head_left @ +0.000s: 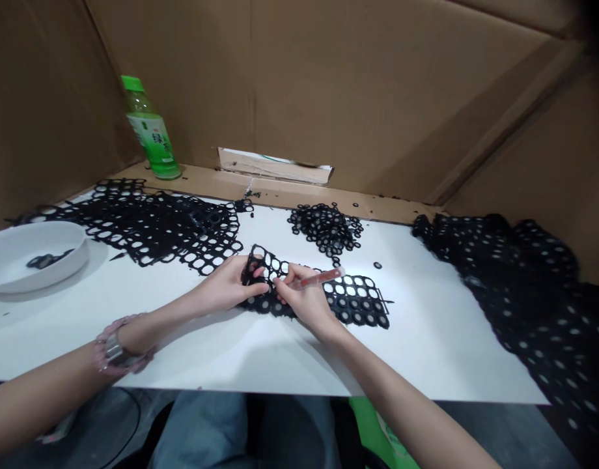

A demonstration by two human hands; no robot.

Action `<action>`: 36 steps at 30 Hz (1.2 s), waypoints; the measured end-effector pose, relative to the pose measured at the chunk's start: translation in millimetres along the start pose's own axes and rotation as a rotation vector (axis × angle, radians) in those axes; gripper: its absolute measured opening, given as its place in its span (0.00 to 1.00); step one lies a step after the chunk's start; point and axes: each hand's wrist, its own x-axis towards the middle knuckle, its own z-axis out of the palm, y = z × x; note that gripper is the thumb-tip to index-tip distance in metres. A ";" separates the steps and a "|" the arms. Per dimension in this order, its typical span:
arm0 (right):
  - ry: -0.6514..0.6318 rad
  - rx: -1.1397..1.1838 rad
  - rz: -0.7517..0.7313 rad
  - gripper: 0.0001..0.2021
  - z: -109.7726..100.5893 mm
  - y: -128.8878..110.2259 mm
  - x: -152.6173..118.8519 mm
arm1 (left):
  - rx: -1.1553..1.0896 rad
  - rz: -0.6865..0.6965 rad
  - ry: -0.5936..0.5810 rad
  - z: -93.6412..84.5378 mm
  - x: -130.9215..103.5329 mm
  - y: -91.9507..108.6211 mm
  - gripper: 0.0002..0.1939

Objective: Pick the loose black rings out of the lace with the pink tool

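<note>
Pinching the left end of a black rubbery sheet (361, 305) between thumb and fingers, the left hand (231, 283) seems to lift and steady that end so its holes stand up toward the other hand. The right hand (305, 296) is closed around a slim pen-shaped tool (319, 279), held low like a pencil, probably for fine control; its tip is hidden behind the fingers, so I cannot tell whether it touches the sheet. The rest of the sheet lies flat on the white table (441, 342), right in front of the person, with rows of open round holes at the back and rows of filled discs nearer the body.

Behind it sits a heap of small black rings (323, 228), near enough to the hands to be within reach, with one loose ring (377, 265) just apart. Lacy, floppy netting (167, 225) spreads to the left, while denser, knobbly sheets (504, 280) drape over the right side. A smooth white bowl (60, 270) holds dark scraps, and a glossy green bottle (155, 143) stands against the matte cardboard wall (377, 98).
</note>
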 end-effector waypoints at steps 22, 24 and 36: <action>0.209 0.208 0.092 0.10 -15.2 8.9 0.5 | 0.120 -0.059 -0.013 17.4 3.2 0.7 0.17; 0.198 0.136 0.080 0.10 -15.3 7.7 0.2 | 0.034 -0.037 0.011 20.1 3.9 0.8 0.15; 0.181 0.054 0.050 0.11 -12.7 3.9 -1.9 | -0.151 -0.017 0.100 25.8 2.3 4.6 0.14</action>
